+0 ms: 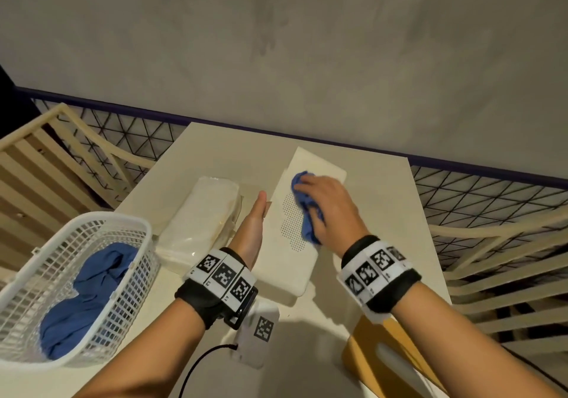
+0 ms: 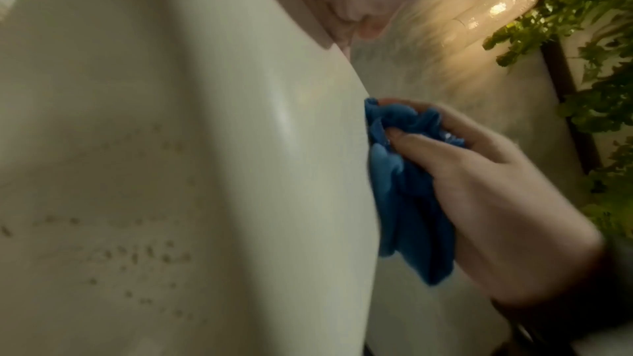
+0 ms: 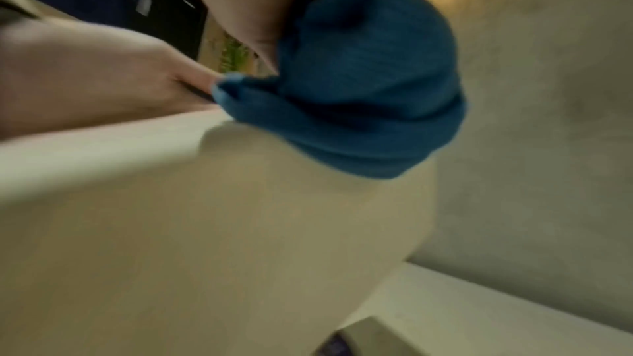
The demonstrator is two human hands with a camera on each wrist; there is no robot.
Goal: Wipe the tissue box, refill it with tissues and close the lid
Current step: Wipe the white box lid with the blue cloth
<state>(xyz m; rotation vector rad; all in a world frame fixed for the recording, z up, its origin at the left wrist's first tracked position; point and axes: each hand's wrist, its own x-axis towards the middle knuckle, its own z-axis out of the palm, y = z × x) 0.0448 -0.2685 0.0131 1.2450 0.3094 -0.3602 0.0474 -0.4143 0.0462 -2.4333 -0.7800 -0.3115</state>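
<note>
A white tissue box (image 1: 287, 270) with a dotted patch lies on the table, lid off. My right hand (image 1: 325, 204) grips a crumpled blue cloth (image 1: 307, 227) and presses it on the box's upper face. My left hand (image 1: 250, 231) lies flat with straight fingers against the box's left side. The left wrist view shows the box (image 2: 171, 145) close up, with the cloth (image 2: 407, 199) bunched in my right hand (image 2: 496, 213). In the right wrist view the cloth (image 3: 359, 91) sits on the box (image 3: 205, 226). A plastic-wrapped tissue pack (image 1: 203, 216) lies left of the box. A wooden lid (image 1: 378, 354) with a slot lies at the front right.
A white mesh basket (image 1: 144, 228) holding more blue cloths stands at the front left. A small white card (image 1: 261, 333) with a printed marker lies near my left wrist. The table (image 1: 393, 213) ends at a grey wall behind, with wooden slats and a wire grid either side.
</note>
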